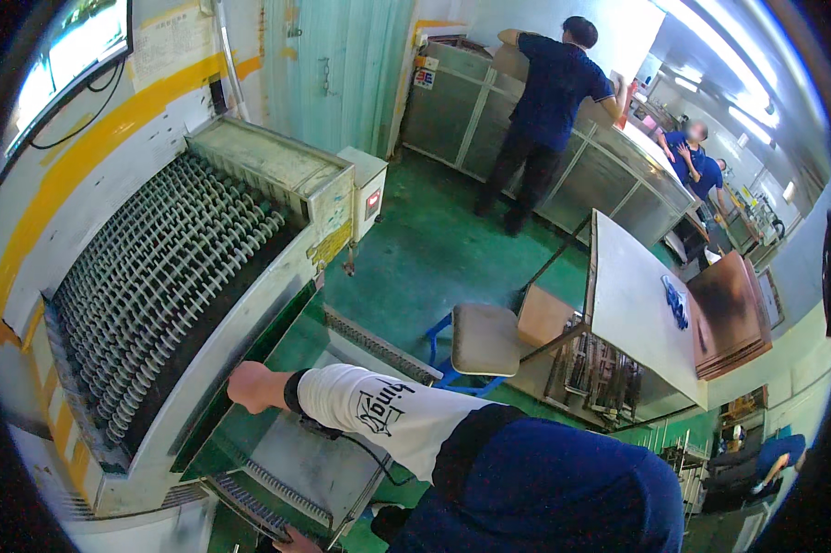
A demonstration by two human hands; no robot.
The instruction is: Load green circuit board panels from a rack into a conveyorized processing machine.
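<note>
— Hand placement first: whose arm is that in the white sleeve?

— It looks like the wearer's. The left hand point(250, 385) reaches up and left from a white printed sleeve point(379, 412) with a black cuff. It rests against the steel edge of the roller machine point(167, 286). The fingers are curled out of sight, so I cannot tell whether they grip anything.

— And the other one?

— The right hand point(296, 542) only shows as fingertips at the lower edge, touching the ribbed front rim of the grey tray point(305, 461) just below the left hand. Open or closed, I cannot tell.

— What sits next to the left hand?

— Straight above and left of it, rows of grey spiral rollers point(158, 276) slope up the machine. Between hand and tray lies a green panel point(250, 433), and nothing shows in the tray.

— Any signs or labels?

— Up and right of the hand, a yellow label point(331, 245) sits on the machine's end, with a small white control box point(369, 189) bearing a red patch above it. Farther left, a yellow stripe point(84, 157) crosses the white wall under a pale notice sheet point(171, 41).

— And to the right?

— A beige stool point(485, 339) on a blue frame, then a white bench point(637, 309) carrying blue cloth point(676, 302) and a stack of brown boards point(733, 313). Well beyond, a person in dark blue point(549, 111) leans on a long grey cabinet point(544, 147).
</note>
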